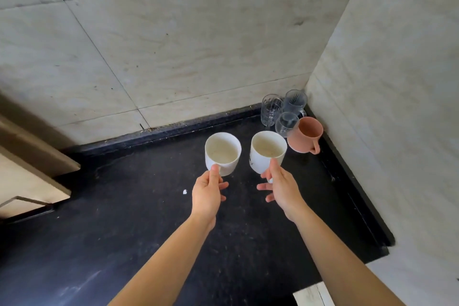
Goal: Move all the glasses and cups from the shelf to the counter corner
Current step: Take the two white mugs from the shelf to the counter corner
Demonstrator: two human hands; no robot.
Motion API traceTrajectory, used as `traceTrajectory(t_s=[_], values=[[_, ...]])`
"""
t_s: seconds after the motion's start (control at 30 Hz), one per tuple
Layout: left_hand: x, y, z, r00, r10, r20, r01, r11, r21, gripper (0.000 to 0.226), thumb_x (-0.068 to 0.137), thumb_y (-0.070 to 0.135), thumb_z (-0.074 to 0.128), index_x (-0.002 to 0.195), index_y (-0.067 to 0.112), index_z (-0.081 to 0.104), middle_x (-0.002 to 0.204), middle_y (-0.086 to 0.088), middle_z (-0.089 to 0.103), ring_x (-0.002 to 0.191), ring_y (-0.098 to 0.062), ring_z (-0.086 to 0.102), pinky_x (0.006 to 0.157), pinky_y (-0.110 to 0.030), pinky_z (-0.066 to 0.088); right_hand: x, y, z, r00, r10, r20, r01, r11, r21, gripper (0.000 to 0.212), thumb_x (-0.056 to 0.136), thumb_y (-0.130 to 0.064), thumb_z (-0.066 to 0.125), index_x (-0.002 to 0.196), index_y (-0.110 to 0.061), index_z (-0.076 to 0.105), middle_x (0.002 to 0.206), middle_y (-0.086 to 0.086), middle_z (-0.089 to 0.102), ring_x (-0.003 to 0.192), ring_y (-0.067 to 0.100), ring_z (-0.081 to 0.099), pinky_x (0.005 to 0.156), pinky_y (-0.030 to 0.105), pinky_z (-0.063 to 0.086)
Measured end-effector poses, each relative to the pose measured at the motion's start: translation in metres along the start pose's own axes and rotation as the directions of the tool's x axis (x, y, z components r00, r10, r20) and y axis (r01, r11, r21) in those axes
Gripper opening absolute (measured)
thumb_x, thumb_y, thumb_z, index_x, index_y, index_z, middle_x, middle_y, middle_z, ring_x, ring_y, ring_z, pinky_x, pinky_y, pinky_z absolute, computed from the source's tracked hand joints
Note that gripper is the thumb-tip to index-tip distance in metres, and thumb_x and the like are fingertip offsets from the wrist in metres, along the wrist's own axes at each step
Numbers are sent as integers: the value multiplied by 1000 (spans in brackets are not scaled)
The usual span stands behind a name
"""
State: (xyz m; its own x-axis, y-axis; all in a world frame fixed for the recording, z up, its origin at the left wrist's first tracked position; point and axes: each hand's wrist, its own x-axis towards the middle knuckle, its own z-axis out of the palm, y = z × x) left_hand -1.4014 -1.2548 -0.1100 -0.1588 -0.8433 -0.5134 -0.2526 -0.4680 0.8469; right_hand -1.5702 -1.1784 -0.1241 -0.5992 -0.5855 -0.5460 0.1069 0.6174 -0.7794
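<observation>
A view looking down from a person's head at the inner corner of a black stone desk (pixel 154 218), enclosed by pale marble-patterned wall tiles (pixel 173 45) at the back and on the right side. At the far left edge, part of a beige cabinet (pixel 29 169) juts over the desk.

Two bare forearms reach forward from the bottom of the frame, side by side and a little apart. The left hand (pixel 207 194) grips the handle of a white mug (pixel 222 153), thumb pressed on top of the handle, fingers curled beneath. The right hand (pixel 280 189) grips the handle of a second white mug (pixel 267 151) in the same way. Both mugs are upright, open ends up, showing faintly stained insides; whether they rest on the desk or are held just above it cannot be told. They sit just ahead of the hands, near each other but not touching.

Beyond the right-hand mug, tucked into the corner where the two walls meet, stands a tight cluster: a terracotta-pink mug (pixel 306 134) with its handle toward the viewer, just beside the second white mug, and three clear drinking glasses (pixel 285 112) behind and to its left, standing close together.

A small white speck (pixel 185 191) lies on the desk left of the left hand.
</observation>
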Motion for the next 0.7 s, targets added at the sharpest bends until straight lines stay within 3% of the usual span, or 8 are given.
traceTrajectory(t_s=[0.13, 0.3, 0.5, 0.7], values=[[47, -12, 23, 998, -49, -51, 47, 998, -33, 39, 100, 52, 46, 81, 20, 59, 93, -1, 67, 88, -11, 72, 56, -22, 51, 61, 4, 17, 996, 4, 86, -5, 1000, 12, 60, 103, -59, 32, 105, -7, 61, 99, -1, 65, 66, -2, 69, 44, 14, 48], [95, -22, 53, 986, -108, -126, 96, 990, -100, 43, 100, 52, 46, 84, 14, 59, 91, 1, 65, 89, -11, 73, 66, -30, 56, 119, 0, 33, 987, -35, 160, 35, 999, 1, 48, 105, -55, 32, 91, -17, 57, 107, -1, 65, 69, 0, 70, 46, 17, 49], [130, -24, 82, 971, -136, -198, 106, 983, -153, 42, 101, 51, 44, 83, 15, 58, 97, 4, 69, 88, -7, 74, 70, -32, 56, 155, -2, 38, 976, -55, 212, 55, 998, 10, 48, 105, -55, 30, 101, -16, 57, 110, -3, 64, 77, 2, 72, 49, 17, 49], [143, -23, 102, 965, -113, -237, 85, 988, -125, 44, 101, 53, 43, 83, 16, 59, 88, 6, 67, 86, -7, 73, 66, -31, 55, 177, -5, 40, 971, -69, 228, 62, 997, 38, 49, 105, -55, 29, 100, -17, 58, 110, -1, 64, 79, 3, 72, 52, 20, 53]])
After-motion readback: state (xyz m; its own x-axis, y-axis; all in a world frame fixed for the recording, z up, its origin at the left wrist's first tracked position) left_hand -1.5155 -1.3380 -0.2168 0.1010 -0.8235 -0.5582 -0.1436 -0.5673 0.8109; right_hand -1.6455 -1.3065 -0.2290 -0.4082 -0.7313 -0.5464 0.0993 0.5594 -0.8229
